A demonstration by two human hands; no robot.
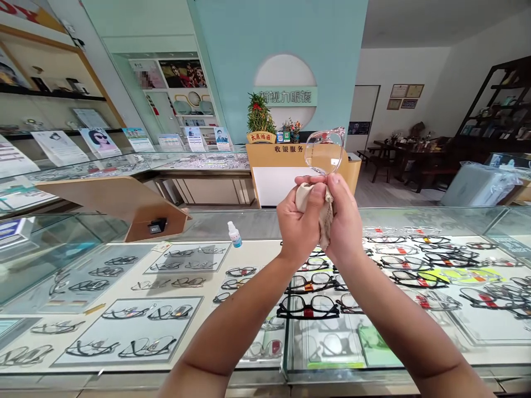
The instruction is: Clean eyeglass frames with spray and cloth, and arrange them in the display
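A pair of clear-framed eyeglasses (324, 153) is held up in front of me, one lens standing above my fingers. The other lens seems hidden inside my hands. My left hand (299, 218) is closed on a beige cleaning cloth (305, 194), thumb pressed against it. My right hand (346, 221) pinches the lower part of the eyeglasses, with the cloth hanging down between both palms. A small spray bottle (234, 235) with blue liquid stands on the glass counter to the left of my hands.
Below my arms, a glass display counter (257, 381) holds rows of spectacle frames (309, 305). A brown slanted panel (120, 202) rises at left. Beyond stands a wooden cashier desk (352, 174) with a plant (260, 117). A plastic-wrapped box (477, 185) sits at right.
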